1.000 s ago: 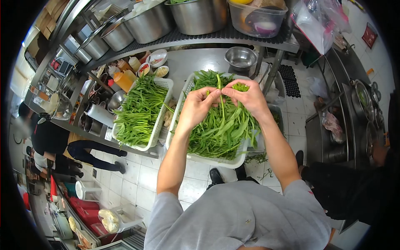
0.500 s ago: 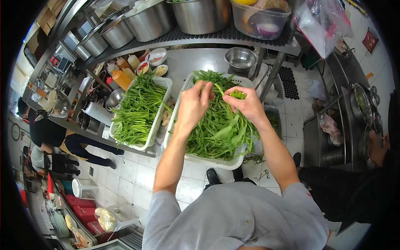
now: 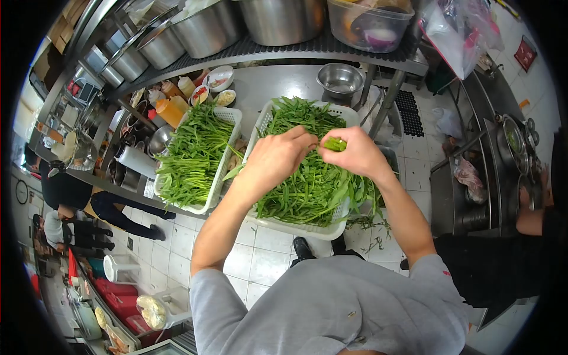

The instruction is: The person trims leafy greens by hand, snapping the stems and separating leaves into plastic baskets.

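Note:
A heap of water spinach (image 3: 296, 198) fills the white plastic basket (image 3: 284, 229) under my hands. My right hand (image 3: 358, 155) is closed around a small bunch of cut stems (image 3: 335, 144), their ends poking out between thumb and fingers. Close beside it, my left hand (image 3: 281, 155) is pinched, fingertips almost meeting the bunch. A leaf (image 3: 234, 171) sticks out past the left wrist, seemingly from a stalk in that hand; the rest is hidden by the fingers. Left of this, a second white basket (image 3: 220, 171) holds more water spinach, laid with stems together.
Overhead runs a shelf (image 3: 266, 53) with steel pots and a clear tub (image 3: 370, 26). A steel bowl (image 3: 341, 80), small bowls (image 3: 225, 97) and sauce bottles (image 3: 171, 111) stand behind the baskets. A co-worker's arm (image 3: 529, 216) is at the right; other people stand at left.
Both hands have come lower, toward me. My left hand has turned over the stalk, with a leaf now showing at its left. The bunch stays in my right hand.

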The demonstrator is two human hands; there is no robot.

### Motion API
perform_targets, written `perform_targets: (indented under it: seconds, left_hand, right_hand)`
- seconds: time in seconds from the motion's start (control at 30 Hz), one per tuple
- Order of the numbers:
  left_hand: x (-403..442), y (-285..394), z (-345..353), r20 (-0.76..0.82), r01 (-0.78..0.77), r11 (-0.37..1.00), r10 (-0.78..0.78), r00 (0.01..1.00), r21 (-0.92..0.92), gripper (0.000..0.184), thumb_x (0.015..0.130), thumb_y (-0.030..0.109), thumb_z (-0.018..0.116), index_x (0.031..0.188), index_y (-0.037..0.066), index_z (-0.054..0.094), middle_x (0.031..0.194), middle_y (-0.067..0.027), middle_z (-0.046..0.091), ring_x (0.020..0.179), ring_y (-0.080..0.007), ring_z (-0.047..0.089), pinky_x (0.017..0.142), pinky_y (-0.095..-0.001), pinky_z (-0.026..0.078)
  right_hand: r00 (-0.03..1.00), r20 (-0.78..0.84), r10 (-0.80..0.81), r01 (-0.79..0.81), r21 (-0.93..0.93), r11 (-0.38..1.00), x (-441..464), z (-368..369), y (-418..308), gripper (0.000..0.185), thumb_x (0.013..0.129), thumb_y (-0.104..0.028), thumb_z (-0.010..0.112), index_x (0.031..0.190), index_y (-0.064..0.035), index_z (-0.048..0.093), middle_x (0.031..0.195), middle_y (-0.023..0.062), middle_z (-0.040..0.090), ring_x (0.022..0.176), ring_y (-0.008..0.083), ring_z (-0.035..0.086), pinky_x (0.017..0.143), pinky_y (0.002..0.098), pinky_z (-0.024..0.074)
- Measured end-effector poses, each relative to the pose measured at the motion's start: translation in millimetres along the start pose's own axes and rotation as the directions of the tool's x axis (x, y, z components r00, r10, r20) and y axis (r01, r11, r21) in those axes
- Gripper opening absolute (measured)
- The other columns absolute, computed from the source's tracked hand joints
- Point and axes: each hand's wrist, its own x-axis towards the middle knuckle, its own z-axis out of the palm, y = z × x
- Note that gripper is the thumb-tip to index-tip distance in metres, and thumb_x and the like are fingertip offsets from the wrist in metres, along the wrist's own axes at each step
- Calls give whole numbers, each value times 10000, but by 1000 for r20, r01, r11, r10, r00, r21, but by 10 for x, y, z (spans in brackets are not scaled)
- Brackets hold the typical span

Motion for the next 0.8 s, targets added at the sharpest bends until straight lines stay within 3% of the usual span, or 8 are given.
perform_targets:
  seconds: [0.2, 0.37, 0.4, 0.47, 0.53, 0.63, 0.73, 0.8]
  left_hand:
    - [5, 233, 44, 3, -78, 994, 79, 997, -72, 113, 833, 99, 670, 938, 86, 630, 864, -72, 625, 671, -347, 639, 569, -433, 511]
    - [385, 492, 251, -96, -79, 913, 44, 994, -401, 167, 890, 128, 667, 1018, 44, 602, 905, -102, 636, 700, -225, 616, 625, -334, 497]
    - [479, 558, 197, -72, -13, 908, -19, 997, -419, 249, 923, 144, 649, 1145, 52, 583, 918, -47, 621, 696, -168, 592, 601, -294, 481]
    - [655, 519, 210, -95, 38, 795, -119, 988, -606, 331, 944, 212, 630, 1231, 62, 558, 867, -26, 587, 657, -164, 567, 601, -301, 479]
    - [776, 364, 293, -52, 89, 626, -203, 978, -775, 324, 986, 246, 572, 1246, 54, 560, 885, 37, 551, 627, -117, 496, 559, -242, 423]
    - [894, 267, 278, 180, 222, 225, -193, 964, -949, 382, 1042, 305, 430, 1282, 32, 550, 928, 4, 533, 684, -63, 466, 546, -208, 360]
    - [999, 233, 466, 160, 161, 12, -55, 986, -987, 391, 1056, 283, 408, 1274, -10, 548, 1039, -46, 602, 876, -146, 566, 773, -300, 469]
    - [1074, 306, 535, 208, 206, -54, -23, 978, -977, 440, 1056, 305, 396, 1307, -34, 520, 1230, -110, 592, 1076, -209, 576, 923, -370, 464]
  right_hand:
    - [943, -52, -328, 315, -176, 933, -294, -112, -16, 194, 772, -139, 729, 873, 22, 690, 743, 154, 658, 657, 220, 658, 625, 335, 499]
    - [936, -192, -295, 274, -129, 953, -568, -612, 27, 185, 776, -113, 746, 925, -7, 720, 776, 110, 710, 688, 153, 671, 639, 287, 518]
    - [959, -275, -65, 64, -14, 998, -666, -755, 2, 194, 811, -147, 757, 937, -4, 722, 772, 53, 705, 662, 98, 628, 616, 264, 505]
    - [904, -337, 261, -164, 291, 943, -774, -1106, 102, 258, 830, -190, 775, 969, 17, 711, 749, 16, 668, 641, 55, 585, 592, 231, 477]
    - [879, -401, 257, -85, 399, 913, -865, -1380, 438, 219, 848, -158, 746, 989, 5, 707, 747, 29, 670, 623, 70, 584, 569, 210, 441]
    - [697, -697, -168, -185, -401, 897, -912, -1518, 1002, 243, 849, -155, 743, 1017, 16, 707, 801, 30, 685, 665, 74, 591, 616, 225, 467]
    - [742, -649, 170, -296, -88, 951, -1008, -1392, 685, 253, 840, -148, 749, 1029, 17, 710, 856, 26, 699, 707, 76, 592, 666, 236, 483]
    - [822, -561, 94, -114, -2, 993, -908, -1203, 505, 204, 839, -148, 755, 977, -1, 722, 758, 9, 663, 637, 51, 549, 582, 221, 436]
